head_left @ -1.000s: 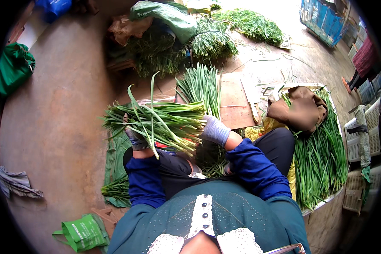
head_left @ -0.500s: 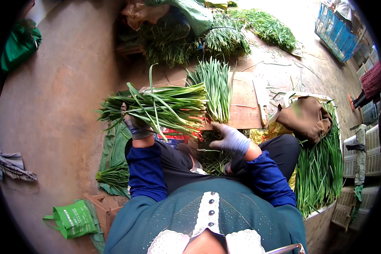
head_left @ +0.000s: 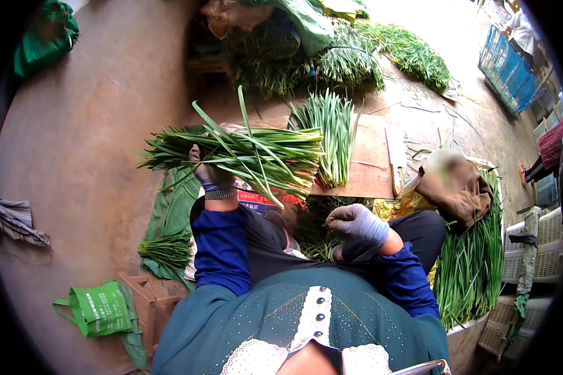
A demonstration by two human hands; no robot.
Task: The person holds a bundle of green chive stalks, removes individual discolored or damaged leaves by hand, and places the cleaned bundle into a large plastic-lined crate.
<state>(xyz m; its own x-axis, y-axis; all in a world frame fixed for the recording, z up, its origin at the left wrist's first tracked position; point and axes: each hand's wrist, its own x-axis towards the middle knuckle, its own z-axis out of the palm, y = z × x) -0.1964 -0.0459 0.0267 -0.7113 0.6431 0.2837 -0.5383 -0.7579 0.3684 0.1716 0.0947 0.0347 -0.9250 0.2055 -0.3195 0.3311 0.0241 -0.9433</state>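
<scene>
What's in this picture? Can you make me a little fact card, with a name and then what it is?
Left hand: gloved, holding a bunch of long green leaves
Right hand: gloved, fingers curled, apart from that bunch; can't tell if anything is inside
On the board: another green bunch
Person's right: brown cloth on a pile of green leaves
Person's left: green bag and striped cloth

White printing showed on green bag (head_left: 100, 309), left of and well behind left hand (head_left: 209, 172); white characters on red-and-blue packaging (head_left: 254, 197), just right of same hand. Wording too small to read.
</scene>
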